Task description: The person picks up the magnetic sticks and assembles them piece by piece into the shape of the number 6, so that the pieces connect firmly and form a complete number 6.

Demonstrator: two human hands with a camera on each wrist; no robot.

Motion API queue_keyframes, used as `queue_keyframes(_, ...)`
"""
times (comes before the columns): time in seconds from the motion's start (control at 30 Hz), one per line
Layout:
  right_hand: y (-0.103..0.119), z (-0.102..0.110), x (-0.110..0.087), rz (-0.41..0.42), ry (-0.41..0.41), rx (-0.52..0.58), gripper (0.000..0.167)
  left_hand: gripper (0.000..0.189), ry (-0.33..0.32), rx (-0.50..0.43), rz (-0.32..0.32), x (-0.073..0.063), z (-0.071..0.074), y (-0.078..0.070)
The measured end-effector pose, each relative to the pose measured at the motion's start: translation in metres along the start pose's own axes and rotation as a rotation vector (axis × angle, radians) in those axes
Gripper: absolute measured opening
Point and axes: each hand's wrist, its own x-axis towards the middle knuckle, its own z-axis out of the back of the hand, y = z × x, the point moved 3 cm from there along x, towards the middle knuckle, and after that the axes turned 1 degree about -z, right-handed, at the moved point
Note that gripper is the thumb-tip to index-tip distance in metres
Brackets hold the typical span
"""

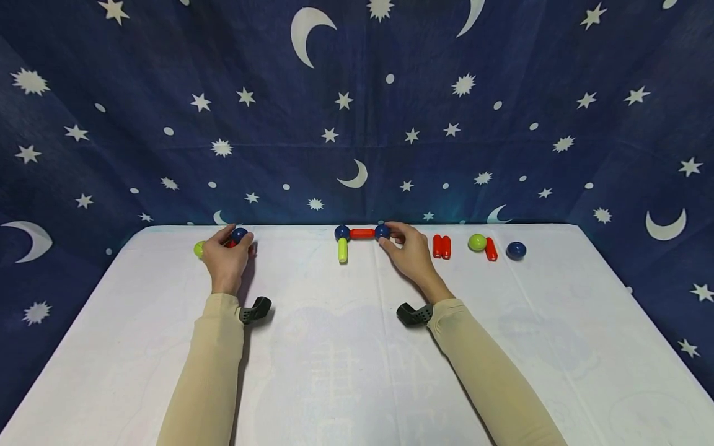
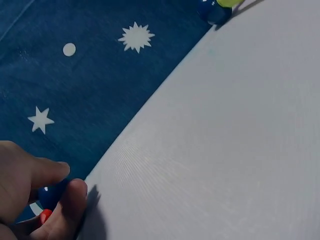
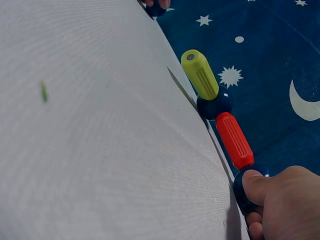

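Observation:
At the table's back edge my right hand (image 1: 414,254) pinches a dark blue ball (image 1: 382,231) between thumb and fingers. That ball is joined to a red magnetic rod (image 1: 362,233), whose other end meets a second blue ball (image 1: 342,233). From the second ball a yellow-green rod (image 3: 200,75) sticks out, a metal disc showing in its end. Further left, my left hand (image 1: 225,260) grips another blue ball (image 1: 239,235). Something red (image 2: 46,215) shows between its fingers, mostly hidden. A green ball (image 1: 198,249) peeks out beside the left hand.
Right of my right hand, two red rods (image 1: 437,246) lie side by side. Beyond them are a green ball (image 1: 477,242), another red rod (image 1: 491,249) and a blue ball (image 1: 515,251). A dark blue star-patterned cloth (image 1: 357,111) rises behind the white table (image 1: 334,347).

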Motion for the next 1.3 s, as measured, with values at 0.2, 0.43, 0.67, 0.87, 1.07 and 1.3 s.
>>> queue_keyframes(0.2, 0.0005, -0.0001, -0.0007, -0.002, 0.002, -0.004, 0.041, 0.052, -0.001, -0.002, 0.034, 0.0014, -0.0005, 0.0032)
queue_keyframes(0.43, 0.0010, 0.0000, -0.0008, 0.014, -0.008, -0.005, 0.041, 0.048, -0.002, -0.016, 0.005, -0.0011, -0.0009, 0.0018)
queue_keyframes(0.67, 0.0001, -0.0003, -0.0002, 0.010, -0.006, 0.001, 0.041, 0.047, 0.005, -0.030, 0.010, -0.0007, -0.0011, 0.0023)
queue_keyframes(0.87, -0.0003, -0.0005, -0.0005, 0.004, -0.002, 0.002, 0.041, 0.045, 0.002, -0.023, 0.043, 0.0030, -0.0009, 0.0058)
queue_keyframes(1.07, -0.0010, -0.0012, -0.0015, 0.000, 0.000, -0.001, 0.041, 0.043, -0.009, -0.039, 0.052, 0.0042, -0.0023, 0.0066)
queue_keyframes(1.3, -0.0011, -0.0011, -0.0010, 0.001, 0.003, -0.003, 0.041, 0.043, -0.030, -0.075, -0.011, 0.0025, -0.0033, 0.0048)
